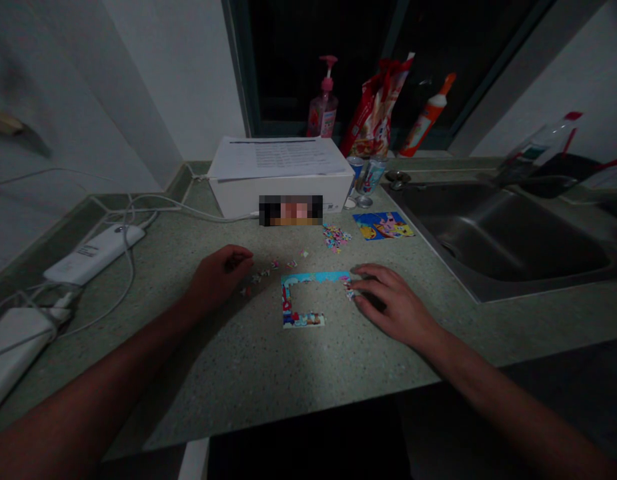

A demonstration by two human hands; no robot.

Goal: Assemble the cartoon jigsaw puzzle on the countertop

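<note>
A partly joined jigsaw puzzle border (303,277) lies flat on the counter, with a pale blue top row, a left side and part of a bottom row. My right hand (391,303) rests at its upper right corner, fingers apart, the tips touching small puzzle pieces (349,290) on that side. To the left of the border, my left hand (221,273) is curled with thumb and fingertips close together; whatever may be between them is hidden. Several loose puzzle pieces (261,275) lie beside its fingers. Farther back sits a heap of puzzle pieces (335,237).
A colourful picture card (384,226) lies beside the sink (518,233). Behind the puzzle stands a white box (283,190) with a paper sheet (288,157) on top. Cans (373,175) stand near it. Power strips (95,253) and cables lie at the left.
</note>
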